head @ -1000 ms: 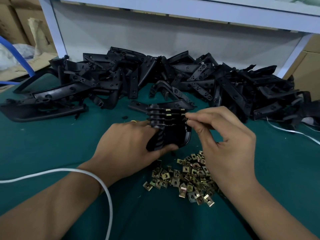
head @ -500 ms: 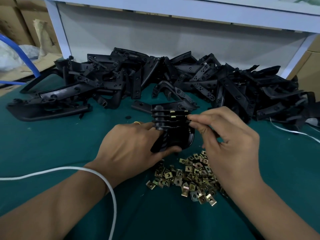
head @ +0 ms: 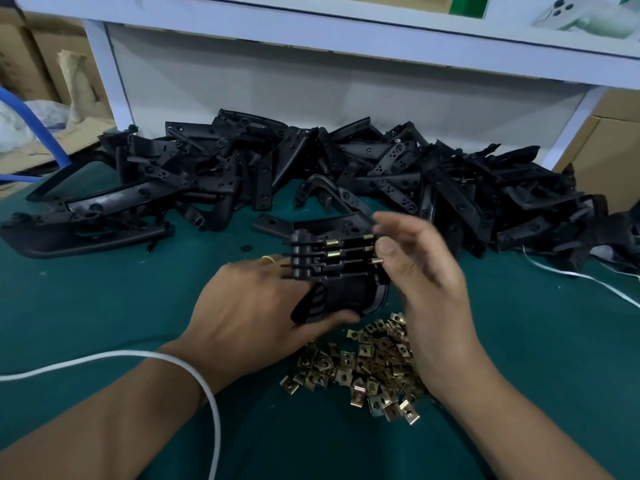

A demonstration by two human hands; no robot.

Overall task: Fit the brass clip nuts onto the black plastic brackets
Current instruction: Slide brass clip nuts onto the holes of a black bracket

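Note:
My left hand (head: 256, 317) grips a stack of black plastic brackets (head: 341, 271) above the green mat, thumb under the stack. Several brass clip nuts sit on the brackets' edges, one of them (head: 332, 243) near the top. My right hand (head: 426, 282) hovers just right of the stack, blurred, fingers loosely spread, holding nothing that I can see. A heap of loose brass clip nuts (head: 367, 368) lies on the mat below both hands, partly hidden by my right wrist.
A long pile of black plastic brackets (head: 346, 174) runs across the back of the green mat (head: 104, 306). A white cord (head: 194, 368) loops over my left forearm. A white shelf frame (head: 311, 29) stands behind; cardboard boxes flank it.
My right hand has let go of the stack's right edge and drawn slightly back, fingers opening. The left hand keeps holding the stack. The camera tilted up a little.

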